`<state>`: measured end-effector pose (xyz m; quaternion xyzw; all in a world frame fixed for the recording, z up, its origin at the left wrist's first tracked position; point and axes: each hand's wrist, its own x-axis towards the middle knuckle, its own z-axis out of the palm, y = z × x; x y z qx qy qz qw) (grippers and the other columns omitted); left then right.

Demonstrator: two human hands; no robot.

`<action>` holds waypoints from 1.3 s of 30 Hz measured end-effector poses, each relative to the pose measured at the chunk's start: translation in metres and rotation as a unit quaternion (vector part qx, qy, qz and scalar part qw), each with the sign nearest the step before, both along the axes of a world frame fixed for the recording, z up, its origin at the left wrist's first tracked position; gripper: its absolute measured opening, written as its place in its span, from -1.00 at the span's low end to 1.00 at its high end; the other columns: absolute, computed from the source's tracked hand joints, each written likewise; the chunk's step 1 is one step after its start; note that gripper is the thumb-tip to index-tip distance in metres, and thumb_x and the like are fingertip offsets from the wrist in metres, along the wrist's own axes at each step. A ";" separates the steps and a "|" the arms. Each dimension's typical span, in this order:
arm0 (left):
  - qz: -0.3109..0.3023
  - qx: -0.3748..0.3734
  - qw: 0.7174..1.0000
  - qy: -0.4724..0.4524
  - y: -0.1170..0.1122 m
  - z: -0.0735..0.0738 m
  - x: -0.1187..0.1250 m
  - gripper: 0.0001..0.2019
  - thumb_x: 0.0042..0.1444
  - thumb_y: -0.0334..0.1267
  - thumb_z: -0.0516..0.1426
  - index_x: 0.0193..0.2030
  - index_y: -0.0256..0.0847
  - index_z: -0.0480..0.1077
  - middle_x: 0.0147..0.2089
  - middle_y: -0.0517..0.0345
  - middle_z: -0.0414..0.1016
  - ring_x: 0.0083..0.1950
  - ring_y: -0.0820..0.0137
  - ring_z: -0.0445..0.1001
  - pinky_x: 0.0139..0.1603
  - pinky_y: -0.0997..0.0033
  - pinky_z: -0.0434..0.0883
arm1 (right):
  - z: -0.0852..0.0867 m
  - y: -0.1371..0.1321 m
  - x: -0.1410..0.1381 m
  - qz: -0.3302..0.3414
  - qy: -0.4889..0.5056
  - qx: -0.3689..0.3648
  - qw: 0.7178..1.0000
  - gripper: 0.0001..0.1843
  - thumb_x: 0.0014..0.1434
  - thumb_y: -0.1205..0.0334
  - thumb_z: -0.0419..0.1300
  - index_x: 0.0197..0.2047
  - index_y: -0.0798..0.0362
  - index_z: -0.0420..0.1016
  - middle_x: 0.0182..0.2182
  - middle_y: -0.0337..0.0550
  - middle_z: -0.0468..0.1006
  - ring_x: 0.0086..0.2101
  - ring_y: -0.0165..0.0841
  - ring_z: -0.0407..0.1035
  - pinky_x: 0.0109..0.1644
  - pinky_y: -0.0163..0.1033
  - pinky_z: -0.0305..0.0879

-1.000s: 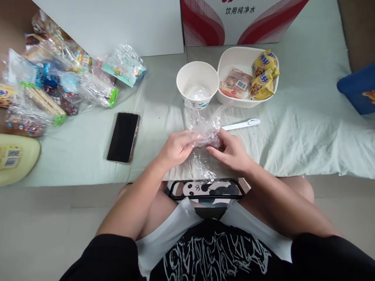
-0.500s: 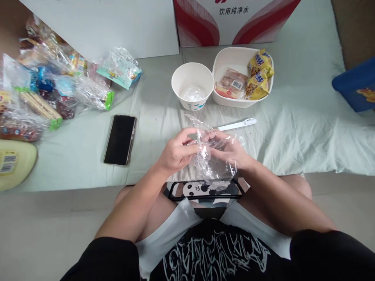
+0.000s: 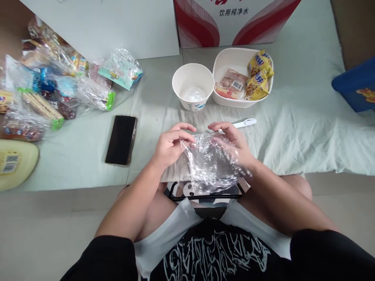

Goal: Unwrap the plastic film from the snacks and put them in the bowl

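Both my hands hold a crumpled clear plastic wrapper (image 3: 212, 164) just above the near edge of the pale green sheet (image 3: 293, 128). My left hand (image 3: 170, 144) pinches its left edge with curled fingers. My right hand (image 3: 231, 144) grips the right side, partly veiled by the film. Behind them stand a white paper cup (image 3: 192, 84) with clear plastic inside and a white bowl (image 3: 231, 58) holding a red-and-clear snack packet (image 3: 231, 84) and yellow snack packets (image 3: 259, 76). A white pen-like tool (image 3: 243, 123) lies just beyond my right hand.
A black phone (image 3: 121, 139) lies face up left of my hands. Several clear-wrapped snack packs (image 3: 52, 93) are heaped at far left, with a pale yellow package (image 3: 14, 164) below them. A red-and-white carton (image 3: 234, 19) and white board stand behind. A blue object (image 3: 356, 86) sits far right.
The wrapper was bunched small between my fingers; it has since spread out wider and now drapes over my right hand. Both hands rose slightly and moved a little apart.
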<state>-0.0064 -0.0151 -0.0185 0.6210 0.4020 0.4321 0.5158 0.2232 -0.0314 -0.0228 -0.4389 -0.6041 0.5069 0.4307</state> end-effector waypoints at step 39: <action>0.023 -0.303 0.947 -0.105 0.010 0.009 0.000 -0.48 -0.13 0.15 0.44 -0.26 -0.24 0.46 -0.07 0.06 0.54 -0.29 0.49 0.53 -0.24 0.44 0.55 | 0.000 0.000 -0.015 -0.125 0.207 -0.151 0.959 -0.60 0.07 -0.12 0.44 -0.35 -0.04 0.41 -0.47 -0.35 0.51 -0.57 -0.48 0.38 -0.42 -0.30 0.36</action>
